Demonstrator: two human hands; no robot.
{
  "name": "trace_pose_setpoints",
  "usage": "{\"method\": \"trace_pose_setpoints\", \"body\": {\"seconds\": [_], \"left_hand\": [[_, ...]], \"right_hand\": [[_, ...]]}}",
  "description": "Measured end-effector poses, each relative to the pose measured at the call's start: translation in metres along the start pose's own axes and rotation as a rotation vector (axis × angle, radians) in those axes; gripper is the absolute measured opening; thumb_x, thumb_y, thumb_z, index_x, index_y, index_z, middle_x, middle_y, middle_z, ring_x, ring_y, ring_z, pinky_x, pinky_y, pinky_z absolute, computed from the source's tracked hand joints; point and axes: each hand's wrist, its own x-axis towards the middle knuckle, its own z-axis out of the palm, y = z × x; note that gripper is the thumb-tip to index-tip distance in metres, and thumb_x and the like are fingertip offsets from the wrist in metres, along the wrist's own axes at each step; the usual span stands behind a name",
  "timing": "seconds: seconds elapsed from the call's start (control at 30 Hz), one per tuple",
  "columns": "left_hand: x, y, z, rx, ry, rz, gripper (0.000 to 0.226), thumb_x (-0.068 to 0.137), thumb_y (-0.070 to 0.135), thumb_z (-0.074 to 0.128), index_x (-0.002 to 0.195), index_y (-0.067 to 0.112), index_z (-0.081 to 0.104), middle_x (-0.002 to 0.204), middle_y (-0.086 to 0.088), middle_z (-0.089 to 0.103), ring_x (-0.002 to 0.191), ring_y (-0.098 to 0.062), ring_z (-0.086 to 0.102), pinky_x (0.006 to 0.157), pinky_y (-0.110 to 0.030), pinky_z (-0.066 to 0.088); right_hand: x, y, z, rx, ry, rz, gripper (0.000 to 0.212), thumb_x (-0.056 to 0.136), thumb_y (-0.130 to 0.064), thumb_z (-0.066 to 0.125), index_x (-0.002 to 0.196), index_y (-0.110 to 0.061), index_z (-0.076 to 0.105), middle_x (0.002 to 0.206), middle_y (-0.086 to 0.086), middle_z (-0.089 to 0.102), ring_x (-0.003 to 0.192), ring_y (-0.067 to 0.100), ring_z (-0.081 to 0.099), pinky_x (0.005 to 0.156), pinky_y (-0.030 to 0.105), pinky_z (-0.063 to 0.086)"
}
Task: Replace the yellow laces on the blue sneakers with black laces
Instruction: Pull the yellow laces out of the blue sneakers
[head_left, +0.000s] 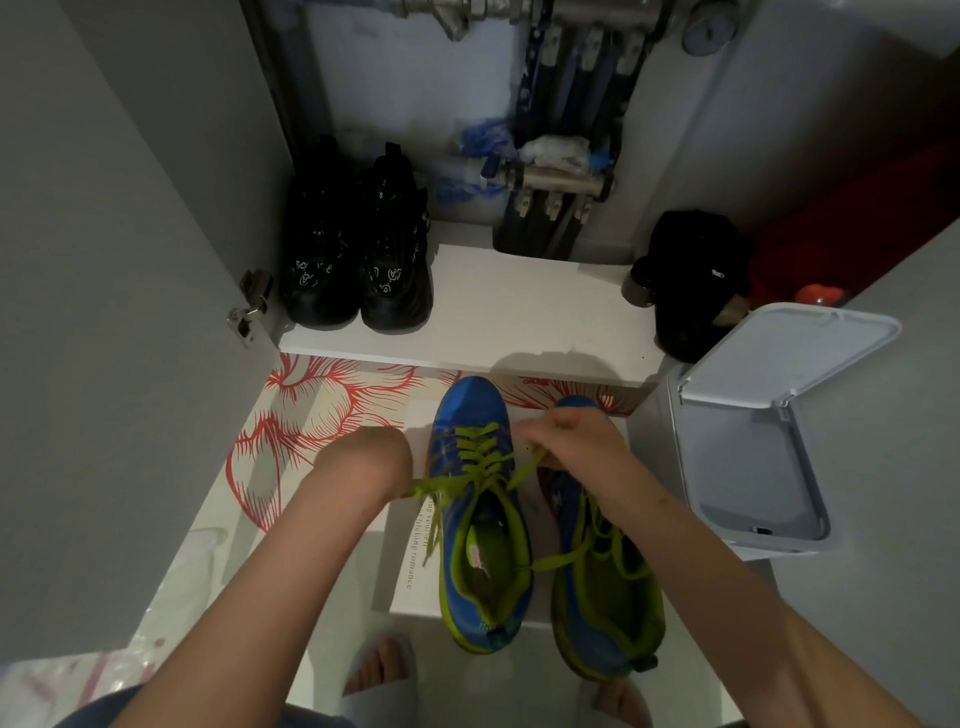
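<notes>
Slippers (359, 705) nearest; hands, left (375, 460) and right (569, 441), pinch yellow laces (479, 448) beside open bin (652, 447).

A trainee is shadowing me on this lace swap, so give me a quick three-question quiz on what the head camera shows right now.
1. True or false: the blue sneaker between the hands already carries black laces.
2. What does the left hand hold? A) an end of a yellow lace B) the sneaker's heel C) the bin lid
3. Where do the black shoes stand?
Key: 1 false, its laces are yellow. 2 A. 3 on the white cabinet shelf.
</notes>
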Motion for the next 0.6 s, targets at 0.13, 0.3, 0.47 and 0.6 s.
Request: {"method": "trace_pose_setpoints", "body": {"seconds": [0.13, 0.3, 0.47, 0.6], "left_hand": [[0.002, -0.006, 0.000, 0.142, -0.005, -0.055, 0.027, 0.089, 0.010, 0.054, 0.116, 0.005, 0.057, 0.096, -0.004, 0.053, 0.105, -0.022, 0.058, 0.095, -0.032, 0.049], [0.001, 0.000, 0.010, 0.178, -0.086, -0.033, 0.026, 0.090, 0.014, 0.056, 0.115, 0.010, 0.061, 0.096, -0.001, 0.055, 0.098, -0.020, 0.056, 0.090, -0.028, 0.047], [0.003, 0.008, 0.006, 0.042, 0.174, 0.066, 0.029, 0.095, 0.012, 0.045, 0.122, 0.010, 0.055, 0.116, -0.004, 0.058, 0.107, -0.020, 0.057, 0.083, -0.024, 0.045], [0.001, 0.024, 0.014, -0.122, 0.144, 0.262, 0.028, 0.094, 0.026, 0.051, 0.110, 0.008, 0.064, 0.096, -0.003, 0.056, 0.085, -0.017, 0.052, 0.066, -0.024, 0.042]], "right_hand": [[0.004, -0.008, -0.013, 0.482, 0.046, 0.021, 0.026, 0.086, -0.032, 0.064, 0.071, -0.010, 0.063, 0.075, 0.002, 0.064, 0.080, 0.017, 0.061, 0.087, 0.032, 0.050], [0.007, -0.015, -0.023, 0.630, 0.008, -0.095, 0.016, 0.090, -0.023, 0.059, 0.092, -0.009, 0.065, 0.096, 0.004, 0.066, 0.097, 0.019, 0.061, 0.100, 0.036, 0.046], [0.008, -0.004, -0.014, 0.042, 0.028, -0.116, 0.043, 0.087, -0.031, 0.063, 0.128, -0.018, 0.056, 0.124, 0.000, 0.058, 0.115, 0.016, 0.053, 0.101, 0.032, 0.041], [0.001, 0.008, -0.003, -0.616, 0.087, -0.428, 0.035, 0.092, -0.014, 0.054, 0.127, -0.014, 0.056, 0.126, 0.006, 0.051, 0.121, 0.019, 0.043, 0.100, 0.023, 0.034]]}}
